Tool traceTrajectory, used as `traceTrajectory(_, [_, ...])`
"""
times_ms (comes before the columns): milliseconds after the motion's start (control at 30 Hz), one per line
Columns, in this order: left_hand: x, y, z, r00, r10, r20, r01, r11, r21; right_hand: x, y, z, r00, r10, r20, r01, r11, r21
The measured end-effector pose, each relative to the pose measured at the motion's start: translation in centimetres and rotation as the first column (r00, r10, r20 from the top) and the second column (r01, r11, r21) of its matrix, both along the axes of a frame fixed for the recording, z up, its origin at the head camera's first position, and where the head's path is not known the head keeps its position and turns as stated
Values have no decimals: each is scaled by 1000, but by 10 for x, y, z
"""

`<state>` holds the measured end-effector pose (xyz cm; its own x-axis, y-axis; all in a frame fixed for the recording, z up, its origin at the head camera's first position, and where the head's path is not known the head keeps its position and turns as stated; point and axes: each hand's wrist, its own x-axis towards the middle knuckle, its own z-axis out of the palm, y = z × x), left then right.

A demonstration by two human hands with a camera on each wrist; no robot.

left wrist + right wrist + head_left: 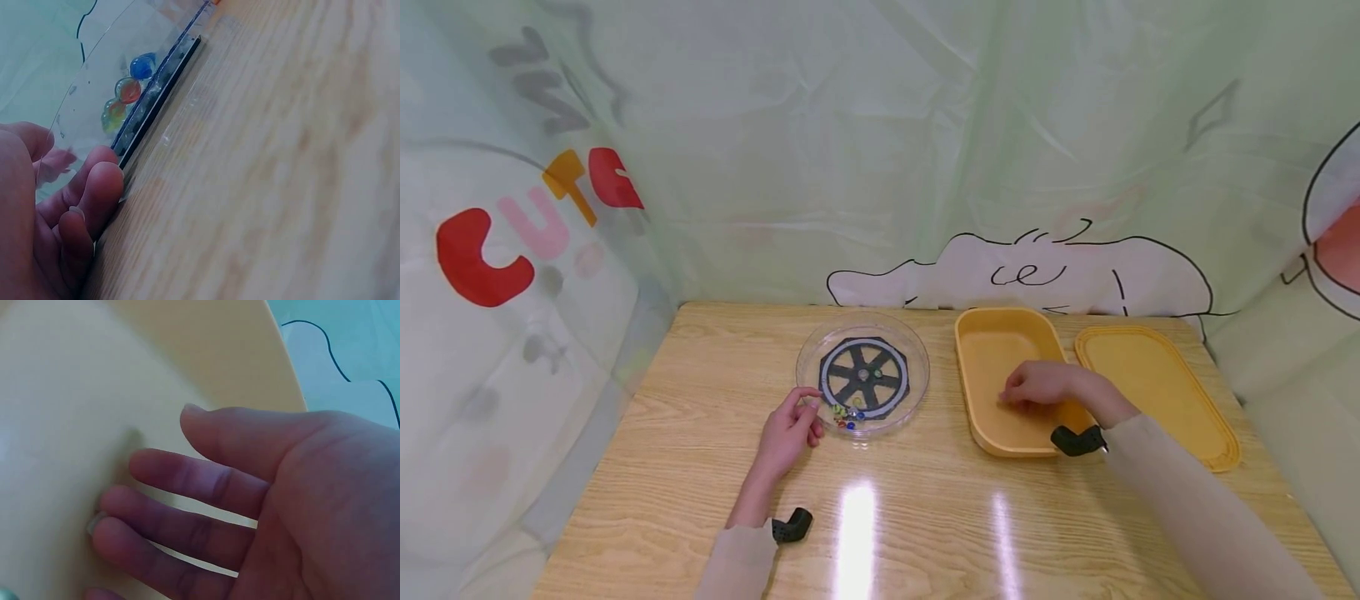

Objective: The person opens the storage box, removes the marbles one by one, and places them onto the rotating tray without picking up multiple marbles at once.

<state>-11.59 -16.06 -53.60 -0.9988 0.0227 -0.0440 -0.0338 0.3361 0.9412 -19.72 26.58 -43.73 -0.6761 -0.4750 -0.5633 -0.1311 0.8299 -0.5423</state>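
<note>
A clear round dish [917,406] stands left of centre on the table, with a black and grey spoked wheel shape [891,406] at its bottom. Several glass marbles [851,426] cluster at its near side; blue, orange and yellow-green marbles [129,90] show through the wall in the left wrist view. My left hand [790,429] holds the dish's left rim, fingers bent about it. Inside the yellow basin [977,400] is my right hand [1037,385], fingers loosely bent near the bottom and thumb apart. A small pale bit shows by two fingertips; I cannot tell what it is.
A flat yellow lid [1150,383] lies right of the basin, under the right forearm's far side. Printed cloth [880,167] hangs behind and beside the wooden table [700,400]. Both wrists carry black camera mounts [1078,440].
</note>
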Motion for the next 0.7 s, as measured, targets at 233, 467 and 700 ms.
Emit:
traceTrajectory(233, [0, 0, 0, 1000, -2, -5, 2, 1000, -7, 9, 0, 0, 997, -8, 76, 9, 1000, -10])
traceTrajectory(467, [0, 1, -1, 1000, -2, -5, 2, 1000, -6, 16, 3, -4, 985, -34, 170, 38, 999, -25])
traceTrajectory(700, [-1, 0, -1, 1000, 1, 5, -1, 1000, -2, 26, 5, -6, 964, -58, 260, 78, 995, -69])
